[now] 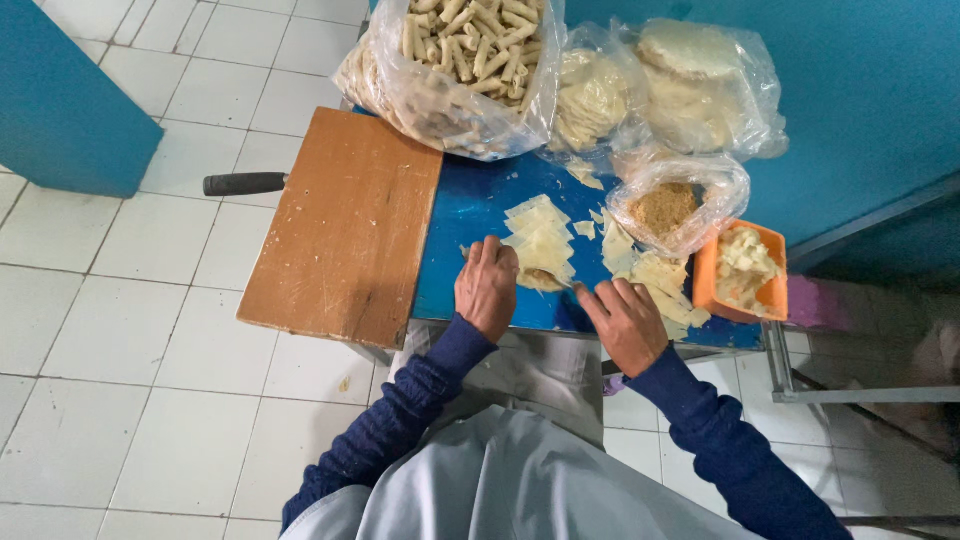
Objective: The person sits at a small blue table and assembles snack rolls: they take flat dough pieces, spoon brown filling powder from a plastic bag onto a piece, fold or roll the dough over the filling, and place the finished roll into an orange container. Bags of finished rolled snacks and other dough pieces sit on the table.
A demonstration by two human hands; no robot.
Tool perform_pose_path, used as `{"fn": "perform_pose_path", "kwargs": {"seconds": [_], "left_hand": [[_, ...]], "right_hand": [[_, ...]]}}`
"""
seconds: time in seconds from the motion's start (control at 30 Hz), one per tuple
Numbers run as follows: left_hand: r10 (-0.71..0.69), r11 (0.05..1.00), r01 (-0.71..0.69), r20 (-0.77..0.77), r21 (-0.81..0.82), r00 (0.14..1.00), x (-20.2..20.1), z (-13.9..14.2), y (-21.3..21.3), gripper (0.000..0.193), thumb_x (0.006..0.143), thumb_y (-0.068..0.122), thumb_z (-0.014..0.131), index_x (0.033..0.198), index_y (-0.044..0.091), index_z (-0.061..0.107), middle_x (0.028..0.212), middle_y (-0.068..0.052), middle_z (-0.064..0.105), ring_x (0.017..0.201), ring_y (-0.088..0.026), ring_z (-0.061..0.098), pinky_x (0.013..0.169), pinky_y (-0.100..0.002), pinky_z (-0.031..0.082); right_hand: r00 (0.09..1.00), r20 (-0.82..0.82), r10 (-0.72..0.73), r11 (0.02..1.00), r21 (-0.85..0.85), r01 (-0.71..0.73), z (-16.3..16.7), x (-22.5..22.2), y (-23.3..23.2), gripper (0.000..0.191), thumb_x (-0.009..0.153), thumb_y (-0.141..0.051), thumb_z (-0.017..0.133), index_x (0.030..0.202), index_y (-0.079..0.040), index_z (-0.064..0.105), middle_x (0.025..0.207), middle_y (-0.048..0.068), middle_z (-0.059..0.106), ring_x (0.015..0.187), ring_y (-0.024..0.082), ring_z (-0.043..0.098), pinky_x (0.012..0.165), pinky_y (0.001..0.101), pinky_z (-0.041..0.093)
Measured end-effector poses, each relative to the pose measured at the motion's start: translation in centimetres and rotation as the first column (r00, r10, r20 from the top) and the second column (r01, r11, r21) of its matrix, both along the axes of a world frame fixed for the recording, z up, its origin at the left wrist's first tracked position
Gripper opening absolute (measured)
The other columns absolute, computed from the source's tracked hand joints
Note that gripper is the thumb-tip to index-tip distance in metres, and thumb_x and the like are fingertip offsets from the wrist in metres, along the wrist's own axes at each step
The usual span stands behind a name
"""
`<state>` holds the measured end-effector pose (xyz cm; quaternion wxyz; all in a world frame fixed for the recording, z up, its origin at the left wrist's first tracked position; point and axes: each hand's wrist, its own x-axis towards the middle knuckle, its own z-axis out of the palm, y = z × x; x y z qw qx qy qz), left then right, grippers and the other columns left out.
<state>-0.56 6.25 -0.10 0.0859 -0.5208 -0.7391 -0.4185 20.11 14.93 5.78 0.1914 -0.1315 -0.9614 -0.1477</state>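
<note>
My left hand (pixel 486 287) rests on the blue table (pixel 470 215), fingers curled over a pale pastry sheet with brown filling (pixel 541 279). My right hand (pixel 626 322) sits just right of it, holding a small metal utensil (pixel 566 285) whose tip reaches the filling. A stack of cut pastry sheets (pixel 538 228) lies right above my left hand. More sheets (pixel 660 280) lie beside my right hand.
A wooden board (pixel 345 225) covers the table's left part, a black handle (pixel 244 184) sticking out behind it. Plastic bags hold rolled pastries (pixel 462 60), wrappers (pixel 700 85) and brown filling (pixel 666 207). An orange tub (pixel 742 272) stands at right. White tiled floor surrounds.
</note>
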Motion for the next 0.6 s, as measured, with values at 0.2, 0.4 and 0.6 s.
{"fn": "perform_pose_path", "kwargs": {"seconds": [0.2,0.4,0.6], "left_hand": [[-0.008,1.0,0.006,-0.1,-0.023,0.995,0.0,0.4,-0.2,0.01,0.082,0.0,0.058,0.092,0.002,0.059,0.101,-0.015,0.053,0.099,-0.033,0.054,0.084,-0.044,0.049],[-0.131,0.991,0.125,-0.178,-0.045,0.975,0.2,1.7,-0.9,0.021,0.084,0.002,0.058,0.105,0.002,0.056,0.104,-0.015,0.056,0.103,-0.033,0.054,0.086,-0.044,0.047],[-0.144,0.99,0.143,-0.147,-0.019,0.979,0.3,2.0,-1.0,0.022,0.084,0.001,0.058,0.106,0.003,0.056,0.102,-0.012,0.061,0.102,-0.032,0.057,0.085,-0.043,0.048]], "right_hand": [[0.991,-0.104,-0.09,0.991,-0.104,0.079,-0.9,2.5,1.3,0.033,0.09,-0.009,0.068,0.124,-0.01,0.07,0.089,0.005,0.054,0.088,0.024,0.056,0.075,0.0397,0.043],[0.865,-0.176,-0.47,0.882,-0.06,0.467,0.1,6.1,6.8,0.02,0.1,-0.015,0.07,0.12,-0.011,0.074,0.102,0.008,0.06,0.1,0.028,0.059,0.091,0.0443,0.044],[0.849,-0.378,-0.37,0.921,-0.027,0.389,0.0,2.3,7.7,0.022,0.093,-0.012,0.073,0.115,-0.016,0.075,0.111,0.009,0.065,0.103,0.031,0.06,0.092,0.0468,0.044]]}}
